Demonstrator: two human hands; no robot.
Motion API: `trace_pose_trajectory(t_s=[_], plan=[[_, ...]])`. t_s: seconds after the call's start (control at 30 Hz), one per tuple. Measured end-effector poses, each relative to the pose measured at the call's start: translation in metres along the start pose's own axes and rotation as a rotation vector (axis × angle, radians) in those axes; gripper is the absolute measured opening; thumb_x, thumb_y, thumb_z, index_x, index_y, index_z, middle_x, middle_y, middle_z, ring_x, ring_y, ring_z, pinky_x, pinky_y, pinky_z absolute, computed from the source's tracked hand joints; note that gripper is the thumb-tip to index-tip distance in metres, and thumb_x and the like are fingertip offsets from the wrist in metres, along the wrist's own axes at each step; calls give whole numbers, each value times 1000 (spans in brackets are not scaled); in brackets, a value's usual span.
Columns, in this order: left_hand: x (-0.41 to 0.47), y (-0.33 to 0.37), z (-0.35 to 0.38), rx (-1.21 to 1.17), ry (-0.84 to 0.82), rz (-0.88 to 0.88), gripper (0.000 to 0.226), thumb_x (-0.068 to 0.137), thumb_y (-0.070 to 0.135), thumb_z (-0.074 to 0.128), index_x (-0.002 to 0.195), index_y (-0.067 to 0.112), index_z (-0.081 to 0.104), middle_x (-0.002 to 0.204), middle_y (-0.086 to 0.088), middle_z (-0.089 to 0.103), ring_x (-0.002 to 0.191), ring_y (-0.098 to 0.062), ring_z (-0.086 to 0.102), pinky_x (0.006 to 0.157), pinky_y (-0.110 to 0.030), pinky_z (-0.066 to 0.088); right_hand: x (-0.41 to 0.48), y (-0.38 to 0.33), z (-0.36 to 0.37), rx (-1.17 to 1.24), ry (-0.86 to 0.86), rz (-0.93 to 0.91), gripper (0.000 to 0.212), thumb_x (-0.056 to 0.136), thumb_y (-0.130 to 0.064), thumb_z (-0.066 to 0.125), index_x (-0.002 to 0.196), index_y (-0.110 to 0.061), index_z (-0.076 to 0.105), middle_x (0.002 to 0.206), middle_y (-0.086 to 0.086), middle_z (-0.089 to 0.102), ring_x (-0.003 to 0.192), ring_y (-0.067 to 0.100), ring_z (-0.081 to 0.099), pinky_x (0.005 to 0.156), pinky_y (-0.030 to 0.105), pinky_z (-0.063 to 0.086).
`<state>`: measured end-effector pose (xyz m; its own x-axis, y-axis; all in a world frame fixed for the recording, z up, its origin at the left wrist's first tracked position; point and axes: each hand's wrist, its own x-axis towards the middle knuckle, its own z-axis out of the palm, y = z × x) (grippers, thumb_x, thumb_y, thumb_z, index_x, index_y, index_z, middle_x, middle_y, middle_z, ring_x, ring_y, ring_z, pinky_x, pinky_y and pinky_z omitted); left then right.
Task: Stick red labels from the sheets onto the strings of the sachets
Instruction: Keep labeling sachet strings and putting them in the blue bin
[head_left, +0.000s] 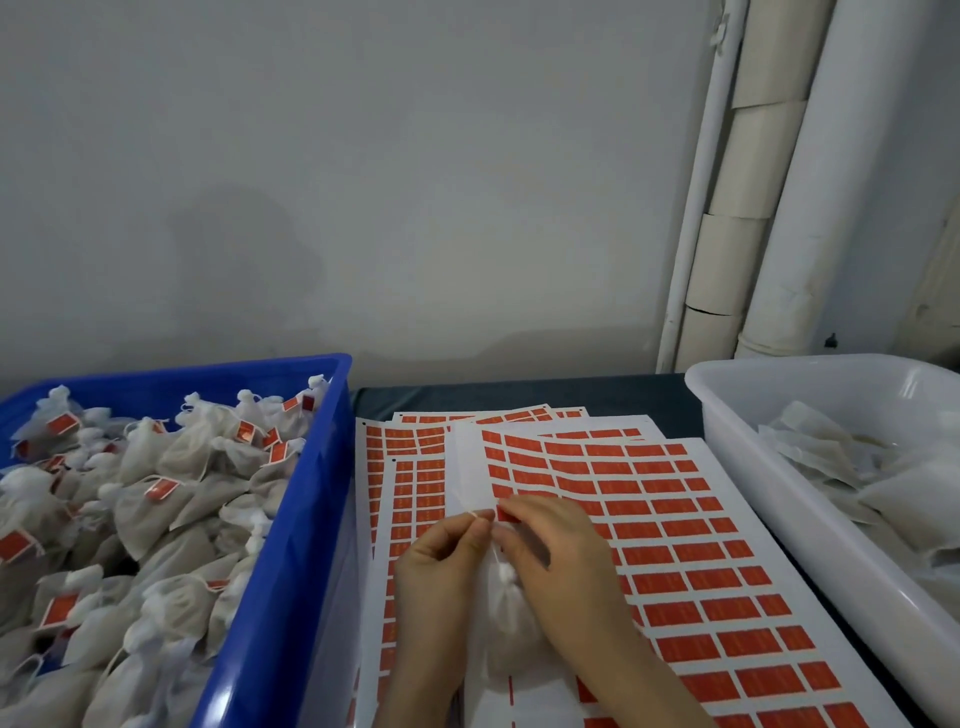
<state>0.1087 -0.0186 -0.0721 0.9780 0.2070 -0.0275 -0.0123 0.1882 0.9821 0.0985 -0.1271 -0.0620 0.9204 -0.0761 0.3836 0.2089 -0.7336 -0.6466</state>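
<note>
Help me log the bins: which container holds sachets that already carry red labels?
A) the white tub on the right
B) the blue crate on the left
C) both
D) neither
B: the sachets in the blue crate carry red labels, while those in the white tub show none.

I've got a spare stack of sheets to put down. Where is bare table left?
Only the dark table strip along the wall, behind the label sheets, between the blue crate and the white tub. A thin sliver also runs between sheets and tub. The middle is crowded: left hand and right hand hold a sachet over the sheets.
</note>
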Motion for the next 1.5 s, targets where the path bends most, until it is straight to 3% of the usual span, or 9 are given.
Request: trace_pose_trajectory(t_s=[0.23,0.37,0.47,0.63,0.87,1.03,1.2,1.33,1.5], plan=[[-1,2,2,34,-55,81,13,83,20,64,78,28,72,81,20,72,80,8,64,61,-10,45,-2,8,2,131,115,-6,39,82,-41,56,118,-25,60,117,-12,59,102,-6,47,86,2,32],[-1,3,4,13,-57,104,17,83,17,63,75,28,72,80,19,72,80,8,64,50,-3,45,-5,5,1,180,111,-7,49,76,-48,49,116,-22,62,116,-10,62,103,-3,51,91,8,37],[-1,2,4,12,-60,109,20,83,16,63,72,29,73,80,18,72,79,7,65,51,-6,47,-6,5,0,191,121,-18,48,76,-47,48,115,-22,64,114,-12,62,103,-3,53,90,4,37],[-2,1,4,17,-65,136,16,82,14,64,76,26,72,82,18,72,82,5,65,68,-18,45,-6,6,-3,247,171,-36,29,82,-31,61,108,-21,67,103,-19,58,94,-12,52,84,-4,35],[-4,1,5,20,-59,167,13,81,14,64,81,25,70,82,20,72,81,6,65,68,-17,45,-6,4,-3,272,216,-80,39,79,-39,52,105,-16,69,99,-16,59,91,-13,51,81,-4,37],[-4,2,6,13,-63,163,12,79,16,64,78,26,70,80,20,72,80,5,65,68,-20,46,-5,6,-1,214,249,-101,27,83,-31,57,100,-15,70,97,-6,68,86,-7,56,77,-1,41],[-4,4,6,8,-68,163,9,74,23,64,79,25,71,80,19,72,80,7,65,66,-16,45,-4,7,2,177,294,-83,30,82,-33,54,97,-12,70,94,-3,69,84,0,58,78,5,41],[-3,3,7,38,-41,136,8,78,21,66,79,27,71,79,20,72,79,7,64,63,-11,45,0,12,3,206,338,-14,10,84,-21,62,92,-17,68,86,-19,60,74,-12,53,69,-6,38],[-1,3,9,36,32,53,8,79,24,68,74,29,69,73,28,69,77,-5,65,61,-15,44,4,19,-1,330,330,191,4,86,-34,55,83,-35,57,77,-31,53,72,-9,55,57,-3,40]])
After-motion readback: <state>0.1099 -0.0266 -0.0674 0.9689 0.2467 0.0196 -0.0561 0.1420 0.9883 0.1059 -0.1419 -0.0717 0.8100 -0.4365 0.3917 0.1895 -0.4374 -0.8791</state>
